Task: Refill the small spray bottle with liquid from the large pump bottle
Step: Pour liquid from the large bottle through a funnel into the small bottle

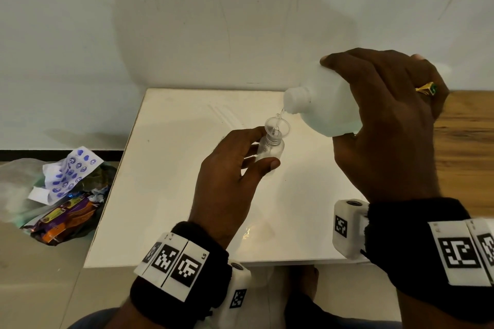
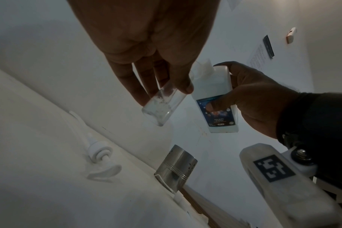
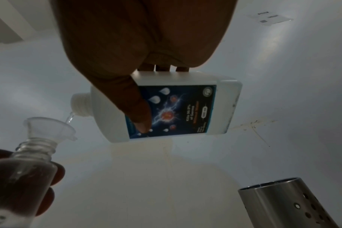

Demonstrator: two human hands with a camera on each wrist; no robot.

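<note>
My left hand (image 1: 235, 165) holds the small clear spray bottle (image 1: 270, 151) upright above the white table (image 1: 173, 168), fingers and thumb round its body. A small clear funnel (image 1: 277, 127) sits in its open neck. My right hand (image 1: 387, 120) grips the large white bottle (image 1: 328, 104), its pump off, tipped with its open neck (image 1: 295, 100) down to the left. A thin stream of clear liquid (image 3: 69, 119) runs from the neck into the funnel (image 3: 49, 129). The blue label (image 3: 172, 111) faces the right wrist camera. The small bottle (image 2: 162, 104) shows from below in the left wrist view.
The white pump head with its tube (image 2: 97, 152) lies on the table. A perforated steel canister (image 2: 175, 168) stands near the table's edge beside a wooden surface (image 1: 465, 147). Wrappers and plastic bags (image 1: 64, 195) lie on the floor at the left.
</note>
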